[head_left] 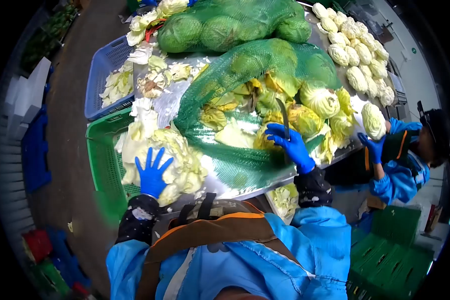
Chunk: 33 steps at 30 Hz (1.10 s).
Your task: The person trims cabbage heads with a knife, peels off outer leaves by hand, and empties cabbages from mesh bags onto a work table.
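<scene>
My left hand (153, 174), in a blue glove, lies with fingers spread on a heap of pale cabbage leaves (185, 160). The heap rests at the table's edge, partly over a green crate (102, 160). My right hand (291, 145), also gloved, is closed round a knife (284, 116) whose curved dark blade points away from me. Just beyond the knife an open green mesh bag (200, 107) holds cabbages with yellowed outer leaves. One trimmed-looking cabbage (321, 100) sits at the bag's right side. The knife's handle is mostly hidden by my fingers.
A second mesh bag (225, 30) full of cabbages lies farther back. Peeled cabbages (355, 50) are piled at the back right. A blue crate (92, 90) with leaves stands left. At right, a co-worker's gloved hand (372, 147) holds a pale cabbage (373, 121).
</scene>
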Available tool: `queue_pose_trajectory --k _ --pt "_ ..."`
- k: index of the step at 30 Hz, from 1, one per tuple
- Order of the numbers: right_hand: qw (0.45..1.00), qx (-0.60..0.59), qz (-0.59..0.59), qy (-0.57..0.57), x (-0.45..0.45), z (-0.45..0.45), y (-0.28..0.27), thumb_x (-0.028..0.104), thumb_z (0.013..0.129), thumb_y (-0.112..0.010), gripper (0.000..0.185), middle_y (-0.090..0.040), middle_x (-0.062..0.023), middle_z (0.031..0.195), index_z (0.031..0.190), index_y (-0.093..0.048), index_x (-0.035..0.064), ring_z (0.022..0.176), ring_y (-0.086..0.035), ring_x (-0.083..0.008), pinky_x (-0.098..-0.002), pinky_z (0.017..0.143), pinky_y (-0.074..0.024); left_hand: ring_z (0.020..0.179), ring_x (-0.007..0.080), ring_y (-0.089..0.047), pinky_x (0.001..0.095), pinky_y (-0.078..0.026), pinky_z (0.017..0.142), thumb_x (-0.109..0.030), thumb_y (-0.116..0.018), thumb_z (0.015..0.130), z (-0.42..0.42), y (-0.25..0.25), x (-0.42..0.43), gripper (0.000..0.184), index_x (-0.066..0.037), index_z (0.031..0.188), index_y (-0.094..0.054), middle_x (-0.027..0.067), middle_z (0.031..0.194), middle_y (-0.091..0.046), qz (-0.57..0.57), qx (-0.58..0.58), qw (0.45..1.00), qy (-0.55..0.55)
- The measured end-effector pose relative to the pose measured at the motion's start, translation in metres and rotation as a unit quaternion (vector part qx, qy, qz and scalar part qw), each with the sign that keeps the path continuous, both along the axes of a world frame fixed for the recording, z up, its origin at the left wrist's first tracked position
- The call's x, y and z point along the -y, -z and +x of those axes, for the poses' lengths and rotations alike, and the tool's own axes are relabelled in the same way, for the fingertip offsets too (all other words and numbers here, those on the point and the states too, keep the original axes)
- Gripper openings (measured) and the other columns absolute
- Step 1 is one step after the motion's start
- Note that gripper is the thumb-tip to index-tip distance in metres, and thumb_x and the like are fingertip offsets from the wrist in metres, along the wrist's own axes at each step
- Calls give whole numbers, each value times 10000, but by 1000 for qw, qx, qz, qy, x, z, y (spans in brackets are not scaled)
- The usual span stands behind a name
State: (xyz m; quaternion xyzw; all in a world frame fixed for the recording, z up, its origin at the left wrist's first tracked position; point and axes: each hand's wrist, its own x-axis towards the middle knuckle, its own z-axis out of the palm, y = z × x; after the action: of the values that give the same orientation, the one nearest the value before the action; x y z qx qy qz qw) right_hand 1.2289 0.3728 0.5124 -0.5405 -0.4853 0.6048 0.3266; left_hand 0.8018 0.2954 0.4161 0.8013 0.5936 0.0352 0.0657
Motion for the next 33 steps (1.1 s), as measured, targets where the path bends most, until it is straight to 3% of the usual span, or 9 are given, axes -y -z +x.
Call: queue_pose_trajectory --k 6,8,10,13,17,21,26,30,33 --pt "984 -25 26 175 91 -10 23 60 864 -569 422 -574 -129 1183 1271 -476 5 1082 -556 -220 -327 925 -435 1320 322 -303 519 -203 1072 -238 -637 752 -138 8 -7 496 -356 1224 -539 74 1410 -376 105 -186 969 124" --pt "974 19 113 197 84 -14 7 64 861 -566 385 -577 -126 1174 1236 -507 -4 1086 -550 -218 -333 943 -422 1146 328 -494 460 -356 981 -162 -583 805 -217 33 -31 393 -221 1194 -578 131 1244 -530 -102 -20 983 -152" --pt "967 27 159 196 58 -20 -3 44 863 -548 350 -587 -112 1155 1208 -528 -11 1087 -546 -203 -323 955 -406 977 316 -582 407 -440 871 -123 -548 845 -189 -42 -71 302 -70 1139 -592 168 1080 -608 -252 -175 920 -244" --pt "973 -44 170 150 10 -50 1 102 861 -559 349 -605 -79 1118 1194 -545 1 1032 -554 -174 -287 890 -423 979 225 -585 324 -440 869 -64 -517 854 -123 -36 -118 281 2 1120 -580 134 1066 -623 107 314 935 -130" --pt "984 -29 52 168 37 -48 51 142 848 -571 302 -639 -47 1023 1127 -600 30 935 -566 -140 -256 808 -432 893 130 -595 269 -462 798 -177 -639 842 115 -93 -145 259 -15 1045 -637 82 990 -654 -198 542 815 58" --pt "939 -124 -11 320 124 -11 78 124 861 -541 208 -651 -104 941 1029 -603 17 897 -610 -183 -290 824 -461 831 288 -635 353 -480 760 -549 -683 707 253 -65 -163 582 -31 973 -651 167 910 -657 -265 239 929 97" --pt "899 -72 -78 425 146 32 92 104 871 -570 138 -604 -72 886 969 -562 7 790 -619 -179 -310 700 -517 832 147 -605 301 -489 721 -481 -671 775 313 25 -155 455 -132 1063 -627 32 957 -662 -668 325 667 -58" --pt "870 67 -8 487 137 46 87 159 891 -578 259 -553 -27 802 1109 -509 38 678 -560 -123 -254 552 -509 917 155 -607 293 -502 808 -230 -671 830 315 21 -122 421 -28 1181 -551 65 1087 -626 -609 575 546 -5" --pt "884 -41 -17 466 129 45 94 158 891 -571 403 -555 -44 801 1250 -440 30 649 -563 -142 -274 541 -519 975 155 -578 303 -475 862 -125 -740 740 295 6 -111 518 1 1194 -525 82 1098 -619 -469 614 633 52"
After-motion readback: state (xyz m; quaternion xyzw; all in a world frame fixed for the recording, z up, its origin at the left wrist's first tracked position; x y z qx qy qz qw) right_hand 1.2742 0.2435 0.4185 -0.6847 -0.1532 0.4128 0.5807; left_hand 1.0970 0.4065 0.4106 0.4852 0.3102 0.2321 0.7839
